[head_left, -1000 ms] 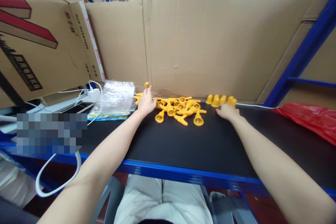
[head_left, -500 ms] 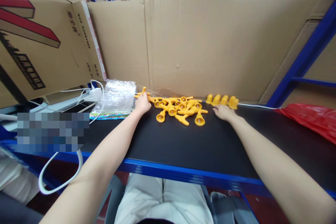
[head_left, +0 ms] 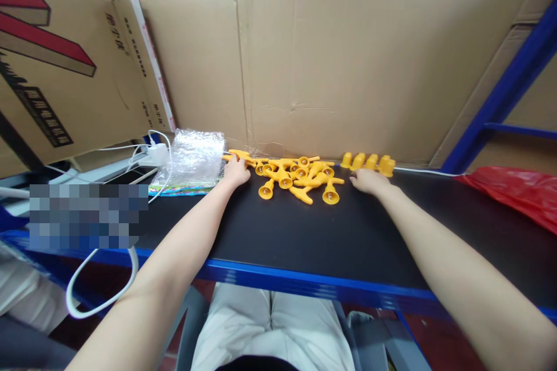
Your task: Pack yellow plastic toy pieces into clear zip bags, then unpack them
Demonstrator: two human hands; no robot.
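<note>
My left hand [head_left: 237, 173] is at the left end of a loose pile, its fingers closed on a yellow plastic T-handled piece [head_left: 240, 154]. To its right lie several similar yellow pieces [head_left: 331, 192], with T-shaped handles and bell-shaped ends; metal coils show inside some bells. My right hand [head_left: 369, 181] rests on the table just in front of a row of yellow cups [head_left: 371, 162]. Its fingers are curled, and what they hold, if anything, is hidden. The cups stand upside down along the cardboard, partly behind the hand.
Bubble wrap [head_left: 198, 156] lies left of my left hand, beside a white plug with cables [head_left: 157, 155]. A red plastic bag [head_left: 513, 194] sits at the right. Cardboard [head_left: 348, 69] walls off the back of the black table [head_left: 304, 237], which has a blue front rail [head_left: 313, 284].
The yellow piece at my left hand has tipped from sticking up to lying flat, and that hand has lowered slightly. My right hand has barely shifted left.
</note>
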